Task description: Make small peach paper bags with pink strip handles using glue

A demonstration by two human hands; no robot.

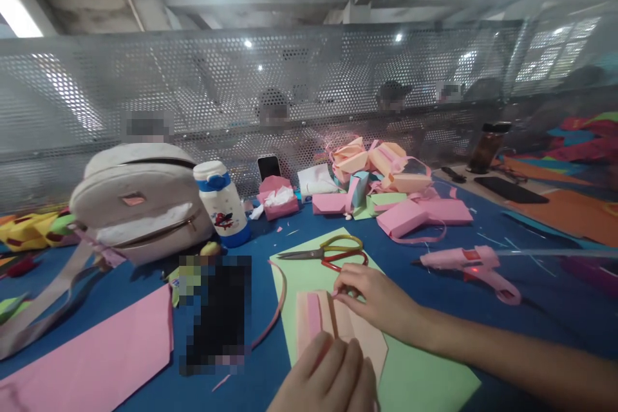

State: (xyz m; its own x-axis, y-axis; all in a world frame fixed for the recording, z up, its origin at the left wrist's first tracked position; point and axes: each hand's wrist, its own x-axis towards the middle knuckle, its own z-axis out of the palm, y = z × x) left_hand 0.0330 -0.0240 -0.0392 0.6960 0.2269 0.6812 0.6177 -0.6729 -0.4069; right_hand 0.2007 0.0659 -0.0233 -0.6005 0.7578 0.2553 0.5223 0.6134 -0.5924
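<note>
A folded pink paper piece lies on a light green sheet on the blue table. My right hand reaches in from the right and pinches the paper's far edge with its fingertips. My left hand sits at the bottom, fingers together and pressing flat on the paper's near end. Scissors with yellow and red handles lie on the green sheet just beyond my right hand.
A pink glue gun lies to the right. Finished pink paper boxes are piled at the back. A white bag, a white bottle, a pink sheet and a perforated metal screen stand left and behind.
</note>
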